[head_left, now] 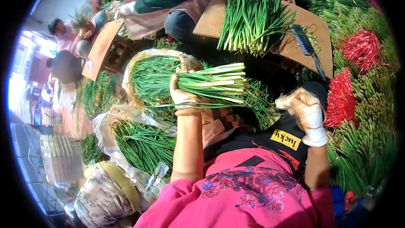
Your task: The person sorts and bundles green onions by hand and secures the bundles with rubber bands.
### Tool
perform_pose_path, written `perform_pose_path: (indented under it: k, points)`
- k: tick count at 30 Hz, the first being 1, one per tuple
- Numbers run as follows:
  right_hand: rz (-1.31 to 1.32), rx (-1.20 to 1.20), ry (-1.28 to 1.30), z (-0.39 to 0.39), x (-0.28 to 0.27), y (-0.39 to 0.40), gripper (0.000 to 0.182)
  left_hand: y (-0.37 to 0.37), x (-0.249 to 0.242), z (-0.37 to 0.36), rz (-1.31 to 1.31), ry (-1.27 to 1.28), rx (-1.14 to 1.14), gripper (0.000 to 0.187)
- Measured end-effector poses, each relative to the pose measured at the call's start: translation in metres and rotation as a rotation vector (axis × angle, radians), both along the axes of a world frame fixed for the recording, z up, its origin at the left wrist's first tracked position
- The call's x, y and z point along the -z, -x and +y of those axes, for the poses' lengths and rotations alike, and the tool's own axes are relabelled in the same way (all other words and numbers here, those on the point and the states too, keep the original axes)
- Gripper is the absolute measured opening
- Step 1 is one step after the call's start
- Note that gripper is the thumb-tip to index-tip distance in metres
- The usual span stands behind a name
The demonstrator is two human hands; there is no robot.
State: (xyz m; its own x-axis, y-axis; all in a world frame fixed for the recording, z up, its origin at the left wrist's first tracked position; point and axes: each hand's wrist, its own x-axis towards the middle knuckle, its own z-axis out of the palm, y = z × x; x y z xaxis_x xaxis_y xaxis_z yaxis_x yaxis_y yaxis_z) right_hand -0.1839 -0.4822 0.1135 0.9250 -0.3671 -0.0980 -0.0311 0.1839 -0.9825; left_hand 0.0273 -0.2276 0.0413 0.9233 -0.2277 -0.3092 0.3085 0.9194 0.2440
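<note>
My left hand (185, 96), in a whitish glove, is closed around a bunch of garlic chives (221, 81) held level, pale stem ends to the right and green leaves to the left. Over my right thigh, my right hand (303, 109) wears a stained glove with a white wrist wrap. Its fingers are curled in, and anything inside them is hidden. Beyond the held bunch, a pile of chives (255, 21) lies on a wooden board (310, 21). A dark-bladed knife (304, 42) rests at that board's right side, its handle past the edge.
Clear plastic bags of loose chives (141, 141) stand at my left. Stacked bundles (371, 114) line the right side, with red plastic strips (342, 99) on them. Other people sit working at the back and left, near another wooden board (102, 48).
</note>
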Motion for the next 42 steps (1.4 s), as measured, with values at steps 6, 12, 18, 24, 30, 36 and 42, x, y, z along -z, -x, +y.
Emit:
perform_pose_path:
  k: [6,12,18,24,30,36,42]
  points:
    - [-0.378,0.119,0.947,0.034,-0.042,-0.035,0.023,0.002,0.005,-0.024,0.059,0.081,0.049,0.029]
    - [-0.313,-0.174,1.221,0.051,-0.036,-0.071,0.035,0.018,-0.027,-0.037,-0.113,-0.037,-0.006,0.019]
    - [0.085,-0.431,0.439,0.055,-0.027,-0.078,0.019,0.025,-0.029,-0.029,-0.212,-0.086,0.048,0.02]
    - [-0.153,-0.402,-0.114,0.044,-0.013,-0.082,0.011,0.024,-0.026,-0.035,-0.266,-0.028,0.071,0.017]
    - [-0.54,-0.263,-0.418,-0.006,-0.057,-0.044,0.017,0.009,-0.01,-0.024,-0.053,0.039,0.109,0.021]
    - [-0.318,-0.296,0.977,0.037,-0.041,-0.057,0.02,0.014,-0.008,-0.029,-0.151,-0.009,0.114,0.046]
    - [-0.461,-0.191,0.676,0.063,-0.017,-0.062,0.016,0.026,-0.017,-0.042,-0.131,-0.026,0.155,0.045]
